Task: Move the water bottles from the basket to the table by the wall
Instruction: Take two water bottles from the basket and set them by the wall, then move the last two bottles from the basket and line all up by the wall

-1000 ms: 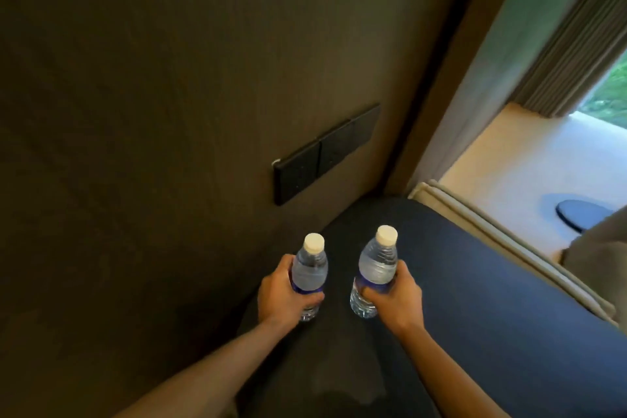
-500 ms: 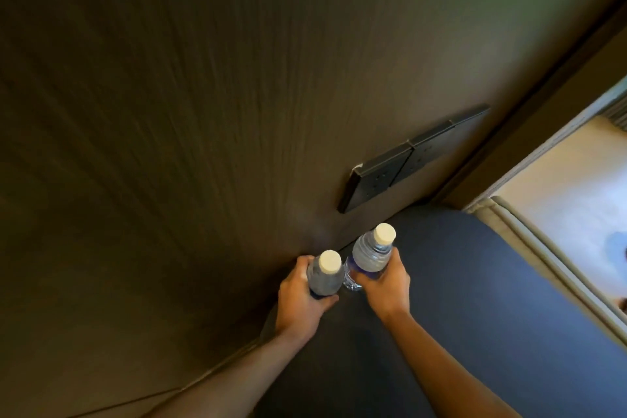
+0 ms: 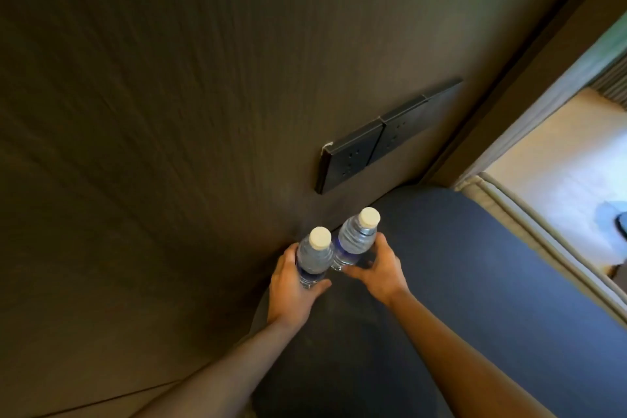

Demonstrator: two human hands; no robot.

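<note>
Two clear water bottles with white caps and blue labels stand upright side by side at the back of the dark round table [image 3: 475, 282], close to the wall. My left hand [image 3: 291, 285] is wrapped around the left bottle [image 3: 314, 260]. My right hand [image 3: 376, 270] holds the lower part of the right bottle [image 3: 356, 239]. The two bottles almost touch each other. Whether their bases rest on the table I cannot tell. The basket is not in view.
A dark wood-panelled wall [image 3: 169, 112] rises right behind the bottles, with a black socket panel [image 3: 383, 139] just above the table. To the right lie a pale cushioned edge [image 3: 529, 214] and a bright floor [image 3: 559, 153].
Both hands have carried the bottles forward to the wall and brought them close together. The right bottle has sunk lower onto the table's back edge.
</note>
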